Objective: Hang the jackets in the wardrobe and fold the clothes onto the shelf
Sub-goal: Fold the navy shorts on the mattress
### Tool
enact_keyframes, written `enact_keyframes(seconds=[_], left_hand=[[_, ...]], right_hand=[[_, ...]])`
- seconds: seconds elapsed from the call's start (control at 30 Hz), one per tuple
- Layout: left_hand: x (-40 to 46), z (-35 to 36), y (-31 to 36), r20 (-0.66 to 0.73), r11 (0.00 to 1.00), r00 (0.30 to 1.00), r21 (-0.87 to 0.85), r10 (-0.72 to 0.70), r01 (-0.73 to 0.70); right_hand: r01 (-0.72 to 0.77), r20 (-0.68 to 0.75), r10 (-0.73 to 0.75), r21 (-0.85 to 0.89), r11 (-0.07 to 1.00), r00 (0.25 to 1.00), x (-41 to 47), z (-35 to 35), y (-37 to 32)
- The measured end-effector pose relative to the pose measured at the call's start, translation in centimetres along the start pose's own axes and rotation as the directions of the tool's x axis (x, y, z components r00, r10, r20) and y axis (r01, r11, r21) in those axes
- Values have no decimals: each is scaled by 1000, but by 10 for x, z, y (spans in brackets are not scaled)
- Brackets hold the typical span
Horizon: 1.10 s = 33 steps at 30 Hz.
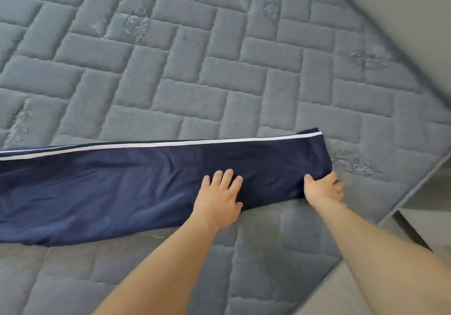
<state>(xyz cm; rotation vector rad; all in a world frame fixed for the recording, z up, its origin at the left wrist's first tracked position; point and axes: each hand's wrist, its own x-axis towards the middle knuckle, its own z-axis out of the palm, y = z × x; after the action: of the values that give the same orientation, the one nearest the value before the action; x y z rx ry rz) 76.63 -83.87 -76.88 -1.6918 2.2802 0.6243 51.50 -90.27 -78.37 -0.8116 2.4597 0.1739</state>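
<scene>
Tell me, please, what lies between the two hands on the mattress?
In the head view, only navy cloth of the trousers lies between the left hand and the right hand; nothing else sits there.

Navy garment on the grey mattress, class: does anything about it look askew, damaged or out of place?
Nothing stands out. The navy garment with a white stripe lies flat along the grey quilted mattress, lightly creased. The left hand presses it flat; the right hand grips its end. No tears or stains show.
</scene>
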Motion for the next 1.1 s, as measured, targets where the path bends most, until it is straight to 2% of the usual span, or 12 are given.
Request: enact_keyframes(seconds=[0.1, 0.3, 0.43, 0.57, 0.63, 0.67, 0.73, 0.8, 0.83, 0.93, 1.03, 1.1], left_hand=[[19, 8, 58, -8, 989, 993, 91, 121, -120], [60, 13, 130, -73, 968, 989, 223, 132, -113], [84, 1, 136, -12, 950, 993, 290, 121, -113], [96, -8, 127, -19, 993, 997, 102, 69, -66], [92, -17, 118, -132, 973, 986, -217, -104, 74], [84, -21, 109, -111, 874, 969, -464, -219, 144], [63, -31, 83, 78, 353, 924, -909, -375, 220], [36, -37, 50, 306, -268, 886, -938, -348, 219], [20, -38, 35, 361, -484, 877, -857, -318, 177], [-25, -40, -10, 374, -710, 843, -705, -388, -14], [-69, -40, -56, 367, -723, 767, -667, -527, -179], [-96, -43, -86, 322, -668, 733, -706, -599, -236]], right_hand=[[24, 0, -24, 90, 996, 1000, 41, -30, 5], [355, 134, -403, 281, 892, 905, 85, -59, -36], [256, 275, -397, 433, 864, 875, 94, -65, -62], [104, 445, -340, 474, 874, 828, 84, -75, -75], [104, 474, -352, 474, 875, 807, 73, -87, -84], [115, 473, -373, 488, 865, 798, 66, -95, -92], [129, 475, -435, 550, 825, 765, 46, -109, -114], [143, 524, -502, 580, 802, 689, 11, -115, -141], [154, 567, -522, 570, 807, 637, -12, -112, -155], [111, 700, -555, 573, 812, 450, -96, -85, -193], [119, 773, -586, 576, 809, 243, -182, -48, -226], [226, 791, -583, 543, 809, 187, -235, -20, -247]])
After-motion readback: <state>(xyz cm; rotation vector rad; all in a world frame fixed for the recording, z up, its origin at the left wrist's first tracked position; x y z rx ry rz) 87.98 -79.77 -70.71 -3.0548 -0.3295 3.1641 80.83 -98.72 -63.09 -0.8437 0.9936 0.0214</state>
